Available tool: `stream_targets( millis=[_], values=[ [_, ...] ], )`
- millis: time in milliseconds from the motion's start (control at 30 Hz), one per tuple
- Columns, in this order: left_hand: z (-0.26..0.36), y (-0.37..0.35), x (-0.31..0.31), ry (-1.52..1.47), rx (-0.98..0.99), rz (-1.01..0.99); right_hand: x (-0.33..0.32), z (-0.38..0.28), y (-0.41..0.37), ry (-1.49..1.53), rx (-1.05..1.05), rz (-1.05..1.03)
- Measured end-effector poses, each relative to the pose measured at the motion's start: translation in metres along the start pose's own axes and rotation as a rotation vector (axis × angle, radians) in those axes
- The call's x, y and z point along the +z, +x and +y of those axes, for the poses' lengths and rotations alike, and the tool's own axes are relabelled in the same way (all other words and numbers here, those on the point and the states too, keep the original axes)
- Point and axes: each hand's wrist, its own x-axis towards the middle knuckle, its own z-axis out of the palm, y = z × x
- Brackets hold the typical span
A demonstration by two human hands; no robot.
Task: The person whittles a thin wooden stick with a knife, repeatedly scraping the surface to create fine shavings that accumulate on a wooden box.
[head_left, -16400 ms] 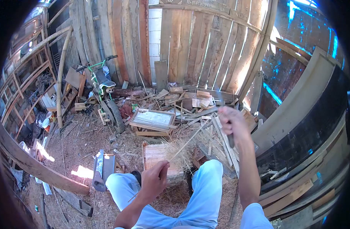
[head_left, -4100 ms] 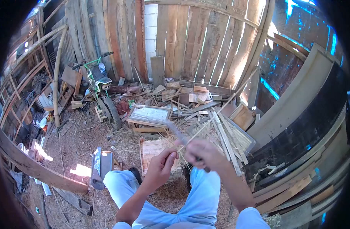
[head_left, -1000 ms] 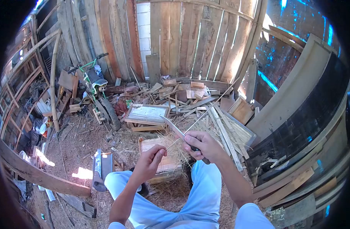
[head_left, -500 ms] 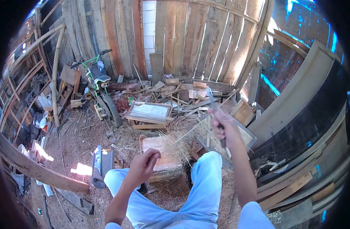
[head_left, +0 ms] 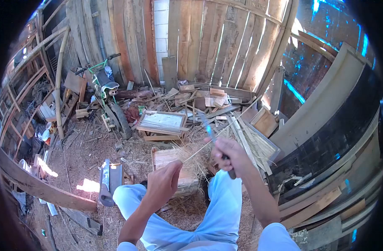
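Observation:
My left hand (head_left: 164, 180) is closed in a pinch on the lower end of a thin, pale wooden strip (head_left: 197, 152). The strip slants up and to the right, away from me. My right hand (head_left: 233, 158) is wrapped round the dark handle of a knife (head_left: 207, 127), whose blade points up and to the left. Knife and right hand overlap the strip a short way beyond my left hand. Below them, between my knees, curly shavings (head_left: 199, 161) lie heaped over a wooden crate (head_left: 162, 157).
A handsaw (head_left: 106, 184) rests by my left knee. Ahead are a framed panel (head_left: 162, 121), a pile of wood offcuts (head_left: 216, 100) and a small green motorbike (head_left: 110, 92). Long boards (head_left: 325, 205) are stacked at the right, and a thick beam (head_left: 45, 186) crosses the left.
My right hand has come left and down along the strip with the knife, closer to my left hand. My left hand has shifted slightly right, still pinching the strip.

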Motion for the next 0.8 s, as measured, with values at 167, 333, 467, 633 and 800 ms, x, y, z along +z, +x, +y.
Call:
stream_targets(
  millis=[167, 333, 467, 633, 800],
  values=[
    [0.006, 0.005, 0.004, 0.031, 0.078, 0.002, 0.015, 0.012, -0.005, 0.069, 0.083, -0.139],
    [0.006, 0.005, 0.001, 0.073, 0.083, -0.036, 0.009, 0.004, -0.001, 0.030, 0.112, -0.125],
    [0.008, 0.004, 0.002, 0.060, 0.067, -0.028, 0.011, 0.003, -0.003, -0.056, 0.094, -0.099],
    [0.006, -0.006, -0.002, 0.084, 0.080, 0.028, -0.010, -0.005, 0.000, -0.139, 0.015, -0.022],
    [-0.004, -0.009, -0.008, 0.085, 0.088, 0.031, -0.038, -0.023, 0.004, -0.016, -0.153, 0.131]
  ],
)
